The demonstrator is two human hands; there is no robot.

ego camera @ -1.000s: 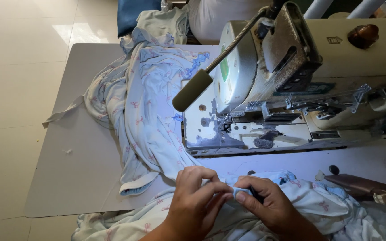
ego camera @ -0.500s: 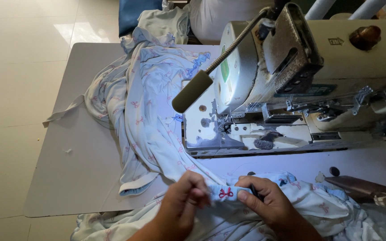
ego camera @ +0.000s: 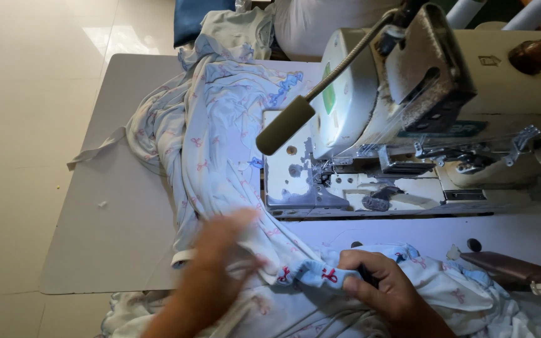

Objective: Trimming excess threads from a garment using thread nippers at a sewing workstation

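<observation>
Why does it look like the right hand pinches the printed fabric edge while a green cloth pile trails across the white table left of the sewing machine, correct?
Not green. The head view shows the cloth pile is pale blue with small pink prints. The rest holds: right hand pinches the fabric edge, left of the sewing machine, on the white table.

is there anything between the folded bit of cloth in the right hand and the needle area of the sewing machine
Nothing solid that shows. The right hand pinches the folded cloth edge near the table's front. Between it and the needle area lies bare table and the machine bed's front edge. The long drape of cloth runs off to the left; the blurred left hand rests on it.

Both hands, left point(ego camera: 220, 241) and right point(ego camera: 386, 288), are bare, with no sleeves, rings or gloves showing.
</observation>
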